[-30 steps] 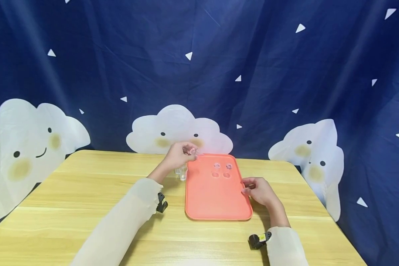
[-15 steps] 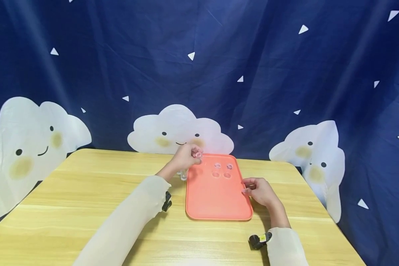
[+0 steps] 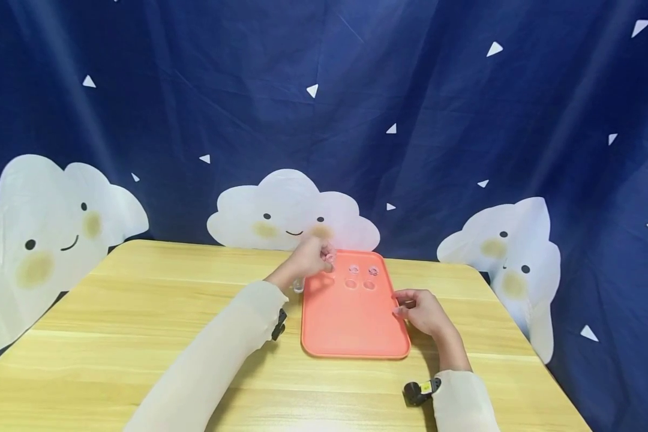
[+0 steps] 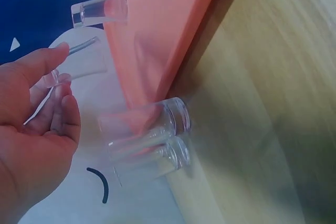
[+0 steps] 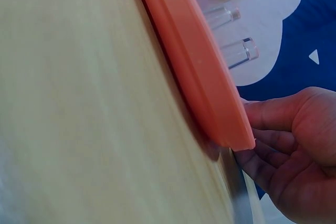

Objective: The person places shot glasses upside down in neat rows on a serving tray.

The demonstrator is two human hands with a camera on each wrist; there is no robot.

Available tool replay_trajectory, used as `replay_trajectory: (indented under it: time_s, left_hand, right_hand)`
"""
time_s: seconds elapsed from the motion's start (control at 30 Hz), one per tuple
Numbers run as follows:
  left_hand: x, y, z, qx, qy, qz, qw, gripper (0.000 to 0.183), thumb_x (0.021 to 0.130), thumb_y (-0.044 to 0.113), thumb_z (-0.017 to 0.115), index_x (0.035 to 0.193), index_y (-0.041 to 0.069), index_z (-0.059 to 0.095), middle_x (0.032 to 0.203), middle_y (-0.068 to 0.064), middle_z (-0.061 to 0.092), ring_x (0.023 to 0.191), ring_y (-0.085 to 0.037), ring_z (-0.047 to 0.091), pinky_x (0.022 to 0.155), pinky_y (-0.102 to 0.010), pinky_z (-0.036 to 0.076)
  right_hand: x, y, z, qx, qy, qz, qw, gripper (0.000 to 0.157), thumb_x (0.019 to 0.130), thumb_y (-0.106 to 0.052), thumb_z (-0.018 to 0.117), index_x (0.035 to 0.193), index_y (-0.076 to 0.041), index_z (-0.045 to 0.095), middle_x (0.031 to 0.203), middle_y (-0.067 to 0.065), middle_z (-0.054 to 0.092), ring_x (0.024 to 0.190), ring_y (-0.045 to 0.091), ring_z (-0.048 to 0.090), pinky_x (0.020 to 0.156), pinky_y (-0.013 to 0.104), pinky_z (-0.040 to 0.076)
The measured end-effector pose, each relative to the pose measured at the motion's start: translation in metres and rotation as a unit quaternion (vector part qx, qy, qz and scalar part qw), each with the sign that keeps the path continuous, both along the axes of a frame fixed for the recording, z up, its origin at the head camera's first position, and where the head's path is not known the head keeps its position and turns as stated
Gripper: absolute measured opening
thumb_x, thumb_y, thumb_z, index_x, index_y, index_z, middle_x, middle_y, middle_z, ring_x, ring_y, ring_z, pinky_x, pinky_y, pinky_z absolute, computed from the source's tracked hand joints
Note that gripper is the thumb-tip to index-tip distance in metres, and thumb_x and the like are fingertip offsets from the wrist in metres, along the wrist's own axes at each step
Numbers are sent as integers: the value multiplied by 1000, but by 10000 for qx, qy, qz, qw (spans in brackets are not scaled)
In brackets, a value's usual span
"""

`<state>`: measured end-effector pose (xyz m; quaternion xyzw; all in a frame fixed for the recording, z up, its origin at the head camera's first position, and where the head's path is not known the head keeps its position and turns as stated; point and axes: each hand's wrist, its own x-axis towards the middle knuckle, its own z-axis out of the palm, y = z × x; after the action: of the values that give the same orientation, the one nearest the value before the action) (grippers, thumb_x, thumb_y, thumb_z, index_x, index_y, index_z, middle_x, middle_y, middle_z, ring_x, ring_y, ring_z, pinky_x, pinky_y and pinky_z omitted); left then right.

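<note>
From my distant post I watch the left hand [image 3: 309,258] pinch a clear cup [image 4: 87,66] by its base, mouth down, over the far left of a coral tray [image 3: 353,324]. The cup's long axis stands close to upright; whether its rim touches the tray I cannot tell. To its right, the left inverted cup [image 3: 353,276] and the right inverted cup [image 3: 371,277] stand side by side on the tray. Everything turns, I judge, on that line: the held cup lies left of the pair, roughly level with their row, bare tray between.

The left hand is plainly nearer. The right hand [image 3: 422,309] lies well apart, on the near side of the cups, fingers and thumb slightly parted, touching the tray's right edge; it holds no cup, and how firmly it presses I cannot tell. The tray's long axis runs near to far. Just left of it, two upright cups [image 4: 144,124] stand together on the wooden table [image 3: 194,312], partly hidden by the left wrist in the head view.
</note>
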<state>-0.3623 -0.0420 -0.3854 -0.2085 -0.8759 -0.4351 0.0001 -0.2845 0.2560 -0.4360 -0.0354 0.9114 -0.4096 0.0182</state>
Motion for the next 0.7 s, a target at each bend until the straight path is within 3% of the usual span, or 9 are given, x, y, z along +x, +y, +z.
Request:
replay_trajectory:
  time_s: [0.27, 0.37, 0.7]
  left_hand:
    - [-2, 7, -4, -467, 162, -189, 9986, 20, 74, -11, 75, 87, 3, 69, 78, -2, 64, 76, -15, 57, 71, -24, 52]
    - [-1, 8, -6, -429, -34, -183, 9989, 22, 72, -13, 74, 87, 2, 68, 78, -2, 63, 78, -15, 56, 72, -25, 52]
    - [-1, 13, -8, -900, 87, -160, 9958, 29, 73, -9, 79, 99, 1, 73, 91, -5, 69, 86, -17, 61, 84, -30, 55]
  right_hand:
    - [0, 0, -1, -8, 84, 65, 9999, 36, 90, 3, 71, 126, 3, 68, 111, 15, 73, 97, 26, 69, 83, 40, 60]
    - [0, 0, -1, -18, 86, 79, 9999, 36, 91, 2, 71, 126, 3, 68, 112, 15, 73, 98, 26, 69, 84, 40, 60]
    - [0, 1, -1, -75, 61, 55, 9999, 36, 91, 3, 71, 126, 3, 68, 111, 14, 73, 97, 25, 69, 85, 40, 60]
